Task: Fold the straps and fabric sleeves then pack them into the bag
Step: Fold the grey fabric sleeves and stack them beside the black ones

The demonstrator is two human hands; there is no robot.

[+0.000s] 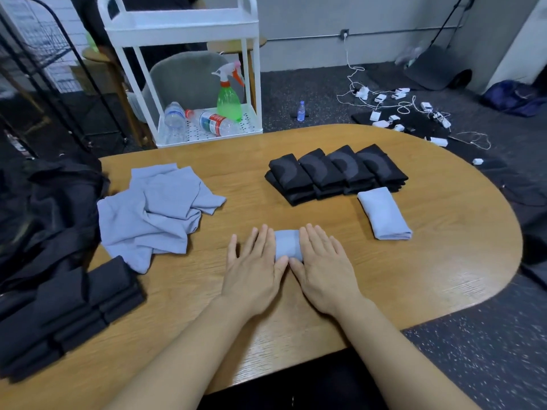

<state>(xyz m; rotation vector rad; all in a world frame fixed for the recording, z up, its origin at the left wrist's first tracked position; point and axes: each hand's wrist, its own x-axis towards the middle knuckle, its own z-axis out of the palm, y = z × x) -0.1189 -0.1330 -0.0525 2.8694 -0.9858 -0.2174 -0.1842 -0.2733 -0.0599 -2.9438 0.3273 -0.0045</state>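
Your left hand (257,266) and right hand (321,266) lie flat, fingers (262,241) straight and released, pressing a small folded light-blue sleeve (287,245) near the middle of the front edge of the tabletop (444,261). Only a soft matte strip of it shows between your hands; the rest is hidden under your palms, so its full shape is hard to tell.

Tabletop is oval, wood-grain, tan. Toward the right end lies a second folded blue sleeve (384,214), a neat smooth rectangle. Just behind it, toward the far edge, a row of folded black fabric pieces (337,173) with a faint grey curved pattern, stacked two high; touching each other.

Toward the left, a crumpled pile of blue sleeves (154,214), wrinkled and unfolded. At the front-left corner, folded black pieces (65,315), cut off by the frame edge; layers hard to count. At the left edge, a black bag (53,208), dark and limp; its opening is hard to make out.

Behind the far edge stands a white cart (183,34) holding a green spray bottle (229,99) and clear plastic bottles (207,122).
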